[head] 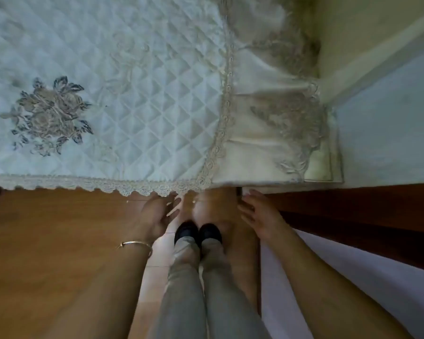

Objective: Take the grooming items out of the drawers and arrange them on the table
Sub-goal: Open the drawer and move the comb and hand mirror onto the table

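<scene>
No drawer and no grooming item shows in this view. I look straight down past my legs and dark shoes point(197, 232). My left hand point(157, 214), with a thin gold bangle on its wrist, hangs open with fingers spread just below the lace edge of a white quilted bedspread point(132, 94). My right hand point(260, 214) is open too, fingers apart, held beside a dark wooden panel point(353, 211). Neither hand holds anything.
The bedspread fills the upper left, with an embroidered flower patch point(49, 113) and a lace skirt hanging at its right side. A light brown wooden surface point(47, 241) lies at the lower left. A pale wall and floor strip run along the right.
</scene>
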### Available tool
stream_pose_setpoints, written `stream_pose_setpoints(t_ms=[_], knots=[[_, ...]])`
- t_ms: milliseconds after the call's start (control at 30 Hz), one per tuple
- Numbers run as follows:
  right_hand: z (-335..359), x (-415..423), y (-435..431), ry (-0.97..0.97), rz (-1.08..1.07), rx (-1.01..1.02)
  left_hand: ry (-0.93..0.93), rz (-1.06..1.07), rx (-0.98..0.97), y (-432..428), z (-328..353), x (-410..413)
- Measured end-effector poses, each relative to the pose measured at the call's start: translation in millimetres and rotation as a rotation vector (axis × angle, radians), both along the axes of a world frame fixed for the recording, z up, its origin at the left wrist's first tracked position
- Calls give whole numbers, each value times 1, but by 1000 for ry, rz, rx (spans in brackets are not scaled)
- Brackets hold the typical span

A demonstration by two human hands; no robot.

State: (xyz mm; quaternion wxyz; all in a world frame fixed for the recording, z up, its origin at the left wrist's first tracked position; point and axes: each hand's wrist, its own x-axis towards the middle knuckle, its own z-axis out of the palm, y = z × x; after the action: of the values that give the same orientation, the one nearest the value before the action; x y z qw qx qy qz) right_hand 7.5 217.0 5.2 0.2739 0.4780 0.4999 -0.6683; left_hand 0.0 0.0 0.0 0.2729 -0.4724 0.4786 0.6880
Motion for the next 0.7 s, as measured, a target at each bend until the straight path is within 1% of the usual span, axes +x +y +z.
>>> stream_pose_setpoints(t_ms=[33,133,233,367,433,467,533,567,633,667,700], knots=[[-7,-4,1,22,-64,-42,10,79,14,1,-8,-3],[-15,-11,6,23,-198,-144,-36,169,59,-1,-9,-7],[-14,-4,6,39,-159,-160,13,146,104,-1,-8,5],[-3,21,7,9,-136,-124,19,165,91,-1,-1,31],[8,38,4,2,-71,-107,12,103,37,0,7,51],[16,46,3,9,-39,-88,30,59,-27,0,13,62],[31,64,2,60,72,46,135,2,-216,-1,34,82],[38,73,3,120,190,196,229,4,-320,-3,47,92],[55,90,6,305,419,513,471,-16,-540,-8,77,106],[67,95,7,418,472,617,583,-73,-651,-11,89,109],[78,97,7,542,499,706,679,-185,-763,-15,97,108]])
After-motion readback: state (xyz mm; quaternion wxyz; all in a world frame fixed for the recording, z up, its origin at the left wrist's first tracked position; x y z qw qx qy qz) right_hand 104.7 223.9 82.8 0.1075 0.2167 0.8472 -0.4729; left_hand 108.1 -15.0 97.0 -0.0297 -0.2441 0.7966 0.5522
